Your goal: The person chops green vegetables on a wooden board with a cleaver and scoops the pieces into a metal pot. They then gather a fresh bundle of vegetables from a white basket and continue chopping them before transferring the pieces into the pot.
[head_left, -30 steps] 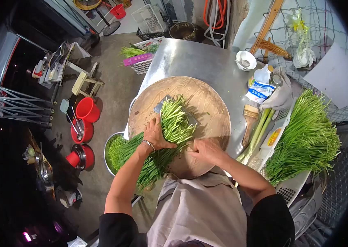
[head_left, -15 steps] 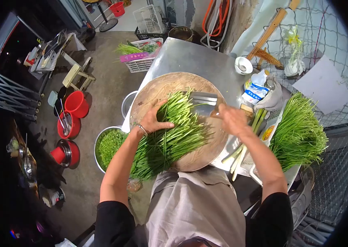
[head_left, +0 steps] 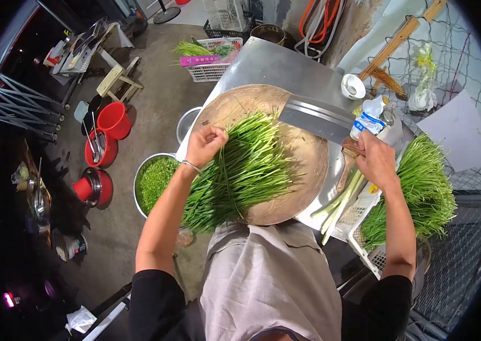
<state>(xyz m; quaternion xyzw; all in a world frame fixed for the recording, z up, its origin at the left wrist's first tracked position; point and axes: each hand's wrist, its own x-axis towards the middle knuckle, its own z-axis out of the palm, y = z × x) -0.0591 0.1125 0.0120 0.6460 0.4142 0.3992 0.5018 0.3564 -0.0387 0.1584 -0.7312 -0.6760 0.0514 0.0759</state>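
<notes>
A large bunch of garlic chives (head_left: 246,170) lies across a round wooden chopping board (head_left: 309,165), its darker ends hanging past the near left edge. My left hand (head_left: 206,146) is at the bunch's left side, fingers curled in a pinch; what they hold, if anything, is hidden. Held by its wooden handle in my right hand (head_left: 377,160) is a cleaver (head_left: 317,119), its broad blade over the board's right part, apart from the bunch. Under my right hand, a second wooden handle (head_left: 343,177) shows beside pale green stalks (head_left: 340,207).
The board rests on a metal table (head_left: 294,62). To the right are a white bowl (head_left: 353,86), a white-and-blue bag (head_left: 369,116) and more chives (head_left: 422,196) in a white basket (head_left: 360,219). A bowl of chopped greens (head_left: 158,182) stands left, with red buckets (head_left: 113,120) beyond.
My right hand has carried the cleaver right, away from the bunch, and its blade now shows broadly. My left hand has gone from spread on the chives to curled at their left edge.
</notes>
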